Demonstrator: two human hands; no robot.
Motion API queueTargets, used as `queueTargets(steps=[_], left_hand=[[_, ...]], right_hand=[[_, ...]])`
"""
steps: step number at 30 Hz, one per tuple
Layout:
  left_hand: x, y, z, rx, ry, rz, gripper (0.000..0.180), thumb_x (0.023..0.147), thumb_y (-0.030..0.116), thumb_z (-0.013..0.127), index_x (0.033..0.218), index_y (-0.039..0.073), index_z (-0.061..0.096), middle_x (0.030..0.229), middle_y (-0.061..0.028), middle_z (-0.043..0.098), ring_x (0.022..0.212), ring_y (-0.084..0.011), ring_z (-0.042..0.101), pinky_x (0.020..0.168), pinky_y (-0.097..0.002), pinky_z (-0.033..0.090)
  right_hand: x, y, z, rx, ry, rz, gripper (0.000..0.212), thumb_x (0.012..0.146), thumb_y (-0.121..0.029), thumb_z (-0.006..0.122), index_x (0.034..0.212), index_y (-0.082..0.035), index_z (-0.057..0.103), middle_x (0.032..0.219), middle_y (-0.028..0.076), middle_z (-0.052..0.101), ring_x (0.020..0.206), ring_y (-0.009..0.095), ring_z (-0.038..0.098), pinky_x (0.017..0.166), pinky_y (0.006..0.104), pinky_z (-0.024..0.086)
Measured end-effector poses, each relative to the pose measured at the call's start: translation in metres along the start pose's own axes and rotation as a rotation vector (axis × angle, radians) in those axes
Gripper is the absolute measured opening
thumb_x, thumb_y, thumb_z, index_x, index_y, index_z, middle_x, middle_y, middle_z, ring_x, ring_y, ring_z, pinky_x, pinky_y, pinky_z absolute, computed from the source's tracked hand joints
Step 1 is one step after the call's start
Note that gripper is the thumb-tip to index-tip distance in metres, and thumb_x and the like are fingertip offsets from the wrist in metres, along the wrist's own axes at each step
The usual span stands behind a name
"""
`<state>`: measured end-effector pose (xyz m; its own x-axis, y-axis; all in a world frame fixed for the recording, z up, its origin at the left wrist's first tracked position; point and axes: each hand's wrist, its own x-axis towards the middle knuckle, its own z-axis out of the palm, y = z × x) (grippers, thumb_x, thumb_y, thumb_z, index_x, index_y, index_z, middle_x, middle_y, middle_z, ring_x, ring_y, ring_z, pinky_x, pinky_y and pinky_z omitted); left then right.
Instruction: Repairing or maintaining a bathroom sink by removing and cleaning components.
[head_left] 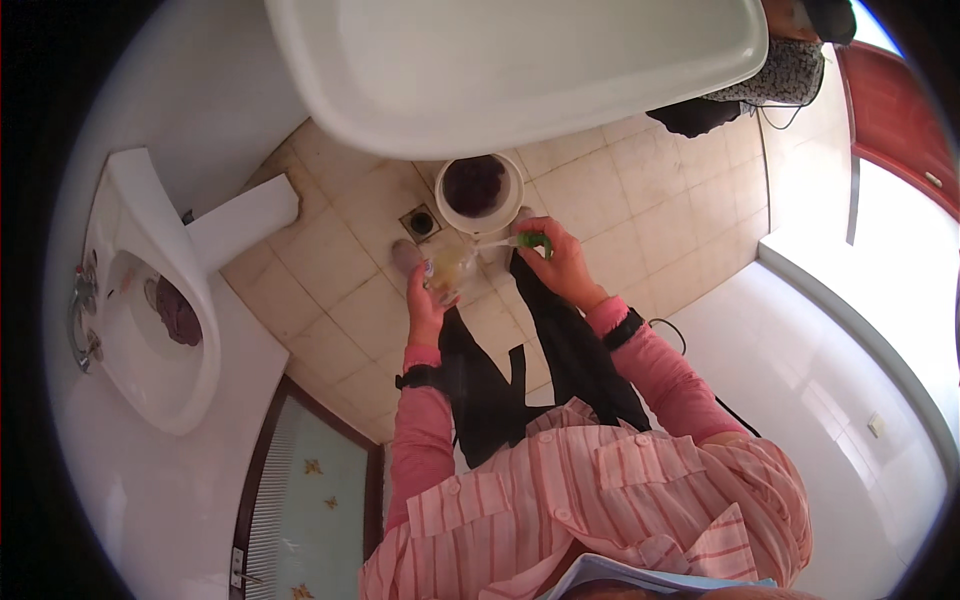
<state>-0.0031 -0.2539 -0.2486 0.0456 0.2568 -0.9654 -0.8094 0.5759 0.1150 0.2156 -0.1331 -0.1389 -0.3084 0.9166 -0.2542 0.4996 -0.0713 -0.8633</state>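
My left hand [425,308] is wrapped round a clear, see-through bottle [455,277] with a small label and a yellowish tint inside. In the fingers of my right hand [568,265] is a green-ended piece with a pale, slim stem [495,243]. Its curved green part sits in the grip, and the stem points left toward the bottle. Whether the stem touches the bottle I cannot tell. Just beyond both hands, a white bucket [446,211] on the floor holds dark reddish cloth [474,186].
A floor drain [421,221] lies left of the bucket. A large white basin [520,75] overhangs the far side. At left, a pedestal sink [150,390] holds a purplish cloth [178,312]. Dark fabric [690,115] hangs at far right. A door [335,490] stands at lower left.
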Motion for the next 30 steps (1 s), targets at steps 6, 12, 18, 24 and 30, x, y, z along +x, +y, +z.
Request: queueTargets(steps=[6, 12, 18, 24, 30], left_hand=[[0.009, 0.007, 0.009, 0.065, 0.032, 0.036, 0.035, 0.076, 0.043, 0.054, 0.104, 0.022, 0.047, 0.101, -0.0016, 0.052, 0.086, -0.0228, 0.054, 0.059, -0.0408, 0.045], [0.019, 0.008, 0.02, 0.145, 0.113, 0.129, 0.039, 0.077, 0.044, 0.053, 0.107, 0.021, 0.045, 0.102, -0.0016, 0.049, 0.087, -0.0258, 0.053, 0.057, -0.04, 0.046], [0.021, 0.007, 0.034, 0.171, 0.192, 0.168, 0.042, 0.077, 0.043, 0.052, 0.11, 0.019, 0.043, 0.104, -0.0042, 0.048, 0.085, -0.0283, 0.054, 0.053, -0.0408, 0.046], [0.021, 0.016, 0.043, 0.227, 0.286, 0.248, 0.043, 0.077, 0.042, 0.054, 0.109, 0.015, 0.043, 0.103, -0.0072, 0.05, 0.079, -0.0266, 0.056, 0.045, -0.0366, 0.045], [0.016, 0.017, 0.058, 0.288, 0.326, 0.35, 0.043, 0.077, 0.043, 0.055, 0.105, 0.011, 0.046, 0.095, -0.0081, 0.054, 0.073, -0.0233, 0.058, 0.042, -0.0336, 0.045]], right_hand=[[0.005, 0.022, -0.005, 0.166, 0.052, 0.173, 0.028, 0.071, -0.004, 0.059, 0.098, -0.005, 0.053, 0.091, 0.013, 0.057, 0.084, 0.026, 0.057, 0.072, 0.0318, 0.045], [-0.005, 0.036, -0.011, 0.123, 0.121, 0.187, 0.027, 0.071, -0.005, 0.059, 0.098, -0.005, 0.054, 0.091, 0.014, 0.058, 0.083, 0.027, 0.058, 0.073, 0.0326, 0.045], [-0.015, 0.039, -0.016, 0.097, 0.115, 0.191, 0.027, 0.075, -0.004, 0.059, 0.101, -0.005, 0.054, 0.088, 0.004, 0.059, 0.079, 0.011, 0.056, 0.07, 0.0244, 0.044], [-0.018, 0.034, -0.02, 0.17, 0.103, 0.249, 0.029, 0.07, -0.007, 0.06, 0.098, -0.007, 0.054, 0.092, 0.015, 0.057, 0.087, 0.03, 0.056, 0.077, 0.0344, 0.044], [-0.022, 0.038, -0.02, 0.199, 0.112, 0.229, 0.029, 0.071, -0.008, 0.061, 0.098, -0.007, 0.054, 0.09, 0.015, 0.057, 0.086, 0.029, 0.057, 0.076, 0.0343, 0.044]])
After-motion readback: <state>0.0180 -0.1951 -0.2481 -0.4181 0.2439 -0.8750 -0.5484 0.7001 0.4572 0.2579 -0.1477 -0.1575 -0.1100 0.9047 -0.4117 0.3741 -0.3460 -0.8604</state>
